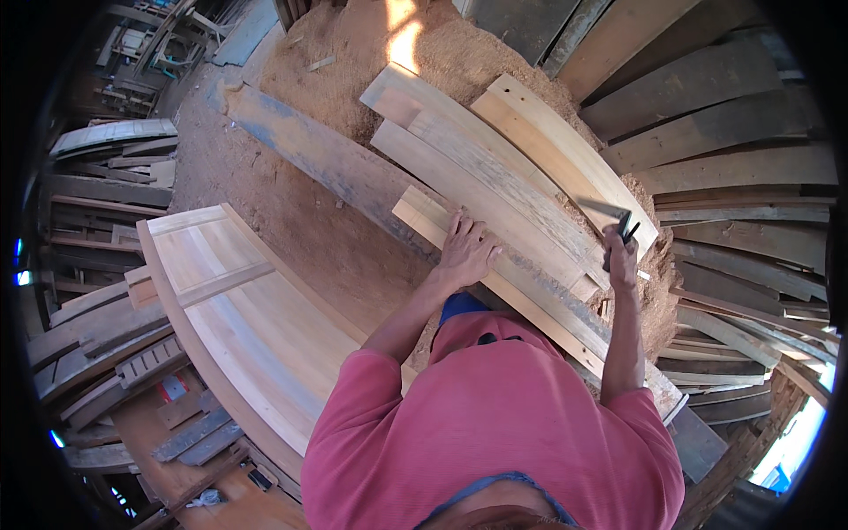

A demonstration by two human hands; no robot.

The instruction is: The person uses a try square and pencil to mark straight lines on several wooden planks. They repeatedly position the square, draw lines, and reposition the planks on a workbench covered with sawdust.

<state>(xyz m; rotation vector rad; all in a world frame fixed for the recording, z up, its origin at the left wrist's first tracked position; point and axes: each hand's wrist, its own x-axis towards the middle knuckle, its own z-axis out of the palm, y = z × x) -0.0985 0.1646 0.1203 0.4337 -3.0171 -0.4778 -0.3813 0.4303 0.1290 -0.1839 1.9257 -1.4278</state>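
Observation:
My left hand [470, 254] lies across a narrow pale wooden board [539, 314], its fingers bent over the far edge near the left end. The thumb cannot be made out clearly. Off to the right, my right hand [621, 258] is closed around an L-shaped tool [604, 209] with a dark handle and a thin grey blade, held above the planks. Beyond the narrow board, a wide weathered plank [477, 194] and a lighter plank [565, 146] with small dark holes lie slanting side by side.
On the left stands a large pale panelled piece [238, 291], perhaps a door. A long stained beam [327, 155] runs toward the far left. Sawdust [353, 44] covers the ground. Stacked boards [724, 168] line the right side, and scrap timber [106, 327] piles up at the left.

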